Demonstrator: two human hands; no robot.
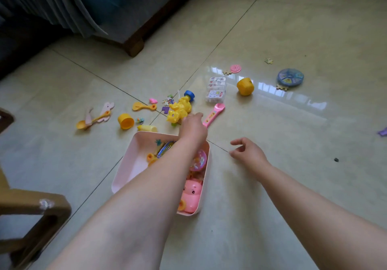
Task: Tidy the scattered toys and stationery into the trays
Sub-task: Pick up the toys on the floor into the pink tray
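**Toys strewn across tiled floor**

A glossy beige tiled floor (282, 133) carries a pink tray (127, 165), a yellow dinosaur (179, 110), a pink spoon (215, 112), two yellow cups (125, 121) (245, 86), a clear box (216, 89), a blue disc (290, 77) and scattered puzzle pieces (268, 61).

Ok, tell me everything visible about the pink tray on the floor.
The pink rectangular plastic tray sits on the tiled floor, shallow with rounded corners. It holds a pink pig toy, a pink patterned dish and small orange pieces. The left forearm crosses above it, hiding part of the contents.
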